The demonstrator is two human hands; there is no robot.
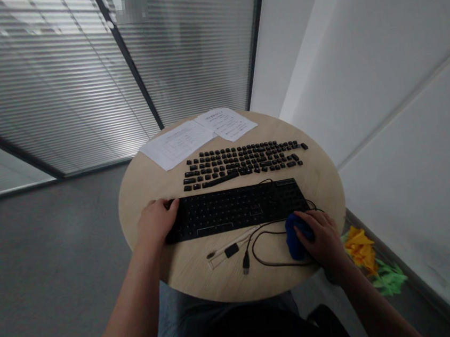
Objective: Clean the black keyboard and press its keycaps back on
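A pale, wood-grained round tabletop (137, 191) stands before glass fitted with slatted blinds (197, 59) and beside a smooth white wall (380, 77), as seen on my remote feed. At its center lies the task's focus, a long black keyboard (225, 210), its bed dotted with rows of small key mounts. Glossy black keycaps (223, 179) line up in rows just beyond it. I see the left hand (158, 218) gripping the keyboard's left end, thumb pressed on top, the other fingers bent at the edge. The right hand (323, 233) bunches a soft blue cloth (295, 244) at the near right corner, thumb and curled fingers closed around it. A thin looping cable (273, 265) ends in a USB plug (245, 263) near a slim, dark-tipped tool (213, 254). White sheets (180, 143) bear print too small for me to read.
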